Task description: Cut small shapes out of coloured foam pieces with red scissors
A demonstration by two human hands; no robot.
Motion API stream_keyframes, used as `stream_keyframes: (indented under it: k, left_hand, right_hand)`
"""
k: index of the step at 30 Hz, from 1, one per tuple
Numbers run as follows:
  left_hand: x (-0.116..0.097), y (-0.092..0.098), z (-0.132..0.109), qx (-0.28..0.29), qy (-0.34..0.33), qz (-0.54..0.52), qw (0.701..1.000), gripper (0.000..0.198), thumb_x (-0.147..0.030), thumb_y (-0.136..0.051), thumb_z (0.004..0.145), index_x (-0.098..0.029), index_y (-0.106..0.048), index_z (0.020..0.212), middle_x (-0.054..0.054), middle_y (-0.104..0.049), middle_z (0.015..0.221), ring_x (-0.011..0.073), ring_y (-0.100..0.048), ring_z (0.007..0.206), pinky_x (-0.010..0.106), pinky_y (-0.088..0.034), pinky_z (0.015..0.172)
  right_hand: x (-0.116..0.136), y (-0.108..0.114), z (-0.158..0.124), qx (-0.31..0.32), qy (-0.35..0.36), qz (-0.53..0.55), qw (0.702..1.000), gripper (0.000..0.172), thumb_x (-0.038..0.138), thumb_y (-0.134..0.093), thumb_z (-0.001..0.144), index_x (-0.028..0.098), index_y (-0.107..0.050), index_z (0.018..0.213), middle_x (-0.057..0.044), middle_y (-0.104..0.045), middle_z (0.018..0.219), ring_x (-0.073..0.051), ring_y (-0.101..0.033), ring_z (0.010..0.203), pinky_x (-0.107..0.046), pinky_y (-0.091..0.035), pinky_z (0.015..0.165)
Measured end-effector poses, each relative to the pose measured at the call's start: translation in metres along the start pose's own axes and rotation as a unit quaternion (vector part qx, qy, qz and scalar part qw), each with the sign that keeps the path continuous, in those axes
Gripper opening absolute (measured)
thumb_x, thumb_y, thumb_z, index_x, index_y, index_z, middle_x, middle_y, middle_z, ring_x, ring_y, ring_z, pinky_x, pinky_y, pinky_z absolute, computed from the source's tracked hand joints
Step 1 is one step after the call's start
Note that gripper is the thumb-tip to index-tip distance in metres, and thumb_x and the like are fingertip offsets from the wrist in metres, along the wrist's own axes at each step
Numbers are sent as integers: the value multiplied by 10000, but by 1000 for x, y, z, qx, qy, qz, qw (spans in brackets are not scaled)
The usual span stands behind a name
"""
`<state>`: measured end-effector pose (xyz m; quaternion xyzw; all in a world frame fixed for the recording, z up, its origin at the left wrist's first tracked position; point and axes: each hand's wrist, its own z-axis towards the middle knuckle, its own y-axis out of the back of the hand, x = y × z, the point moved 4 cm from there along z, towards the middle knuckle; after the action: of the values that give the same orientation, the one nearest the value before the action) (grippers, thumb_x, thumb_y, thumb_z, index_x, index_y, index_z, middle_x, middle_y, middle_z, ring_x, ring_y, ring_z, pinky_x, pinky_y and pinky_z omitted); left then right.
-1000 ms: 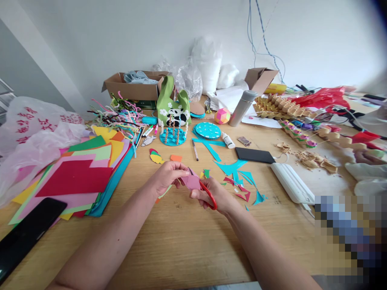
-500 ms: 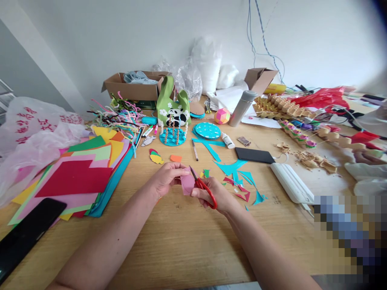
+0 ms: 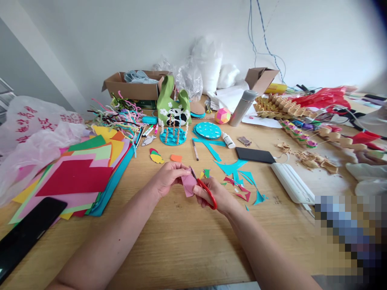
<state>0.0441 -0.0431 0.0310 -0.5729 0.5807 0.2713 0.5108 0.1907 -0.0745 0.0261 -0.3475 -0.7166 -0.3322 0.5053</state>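
Between the fingers and thumb of my left hand (image 3: 168, 178) is a small piece of pink paper (image 3: 189, 186), with a faint curved line on it. My right hand (image 3: 213, 194) is closed on red-handled scissors (image 3: 208, 193), whose blades lie along the paper's upper right edge. Beyond my hands are an orange paper piece (image 3: 176, 158) and a small stack of yellow, green and red fish-like cutouts (image 3: 156, 156). Red scraps (image 3: 243, 193) and blue scraps (image 3: 236, 168) are scattered to the right of my right hand.
Coloured sheets (image 3: 72, 177) are piled at the left, beside a black phone (image 3: 33, 233). A pen (image 3: 195, 150), a glue bottle (image 3: 228, 140), blue discs (image 3: 208, 130) and a green panda bag (image 3: 173, 108) stand farther back. To the right lie a black slab (image 3: 254, 155) and a white power strip (image 3: 292, 183).
The pink paper has tilted slightly in my left hand, and the scissors' blades look closer together against its edge. Both hands stay in nearly the same place.
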Motion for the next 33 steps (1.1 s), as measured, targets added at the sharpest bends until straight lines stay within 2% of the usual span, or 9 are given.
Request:
stream_keyframes:
  k: [18, 26, 33]
  left_hand:
    - [-2, 0, -1, 19, 8, 33, 999, 229, -286, -766, 554, -127, -656, 676, 15, -626, 636, 115, -545, 592, 259, -439, 606]
    - [-1, 1, -1, 35, 4, 24, 999, 243, -294, -779, 568, -127, -651, 690, 15, -627, 638, 112, -546, 583, 257, -435, 603]
    - [4, 1, 1, 59, 19, -1, 998, 228, -276, -779, 590, -124, -656, 708, 32, -648, 651, 120, -569, 582, 247, -421, 576]
  right_hand:
    - [3, 1, -2, 19, 14, 1, 1000, 640, 767, -666, 645, 163, -511, 504, -2, -512, 430, -73, -436, 366, -194, -279, 375]
    - [-1, 2, -1, 13, 11, 12, 1000, 619, 757, -654, 673, 143, -589, 631, 19, -505, 442, -75, -426, 357, -200, -278, 371]
    - [-1, 2, -1, 5, 6, 15, 1000, 591, 727, -660, 684, 141, -600, 639, 29, -488, 438, -72, -420, 360, -202, -284, 378]
